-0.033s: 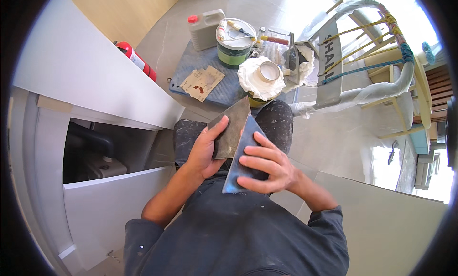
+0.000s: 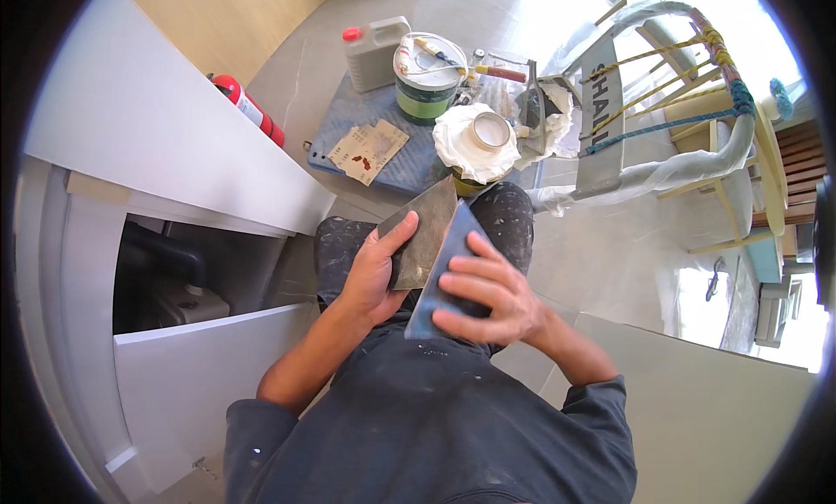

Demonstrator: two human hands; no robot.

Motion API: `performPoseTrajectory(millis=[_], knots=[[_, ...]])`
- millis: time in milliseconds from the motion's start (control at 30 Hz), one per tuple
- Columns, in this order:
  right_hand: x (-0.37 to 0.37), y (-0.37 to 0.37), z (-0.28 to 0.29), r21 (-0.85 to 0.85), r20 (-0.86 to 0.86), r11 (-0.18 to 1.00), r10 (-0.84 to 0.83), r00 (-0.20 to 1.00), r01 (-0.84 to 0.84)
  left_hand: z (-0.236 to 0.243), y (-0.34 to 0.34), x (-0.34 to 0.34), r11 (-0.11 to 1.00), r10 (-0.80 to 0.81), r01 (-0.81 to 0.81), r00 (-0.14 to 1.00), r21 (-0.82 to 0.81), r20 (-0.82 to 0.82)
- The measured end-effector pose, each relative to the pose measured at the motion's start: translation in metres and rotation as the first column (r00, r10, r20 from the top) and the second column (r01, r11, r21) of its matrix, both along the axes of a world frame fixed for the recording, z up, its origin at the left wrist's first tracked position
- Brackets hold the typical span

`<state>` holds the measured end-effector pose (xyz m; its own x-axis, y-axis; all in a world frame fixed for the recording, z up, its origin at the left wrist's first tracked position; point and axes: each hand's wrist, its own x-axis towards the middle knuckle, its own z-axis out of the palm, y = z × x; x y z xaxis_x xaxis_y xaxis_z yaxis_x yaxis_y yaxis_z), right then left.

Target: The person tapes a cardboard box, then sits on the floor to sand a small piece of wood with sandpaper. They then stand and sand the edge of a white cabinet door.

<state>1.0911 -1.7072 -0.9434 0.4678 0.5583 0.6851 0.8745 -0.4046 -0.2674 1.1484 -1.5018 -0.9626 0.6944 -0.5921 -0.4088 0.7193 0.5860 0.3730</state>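
Trolley bed (image 2: 413, 163): blue, bearing a red-capped pale jug (image 2: 374, 62).
Fire extinguisher (image 2: 250, 110): red, just beside a white panel (image 2: 165, 104).

The brown plate (image 2: 422, 238) looks matt and scuffed, the blue plate (image 2: 456, 239) smoother (with a faint sheen).

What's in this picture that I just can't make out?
All in the head view:
Left hand: most fingers hidden behind the brown-grey plate.
Blue plate: partly covered by the right hand.
Fire extinguisher: partly hidden by the white panel.
Low cabinet: deeper inside lost in shadow.
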Motion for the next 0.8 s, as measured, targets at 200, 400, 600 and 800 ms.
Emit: performPoseTrajectory(millis=[200,400,600,800], knots=[[0.027,-0.051,-0.012,-0.165,-0.045,0.961,-0.231,0.972,0.221,0.013,-0.001,-0.007,0.998,0.029,-0.033,0.997,0.054,0.067],[0.034,-0.083,0.033,-0.493,0.007,0.827,-0.308,0.951,0.271,0.014,0.007,0.000,0.966,0.022,-0.077,0.976,0.246,0.218],[0.038,-0.069,0.068,-0.646,-0.031,0.752,-0.197,0.980,0.130,0.018,0.005,0.003,0.878,-0.080,-0.142,0.898,0.458,0.432],[0.040,-0.070,0.073,-0.534,0.017,0.815,-0.256,0.967,0.225,0.022,-0.005,0.000,0.933,-0.018,-0.094,0.951,0.346,0.308]])
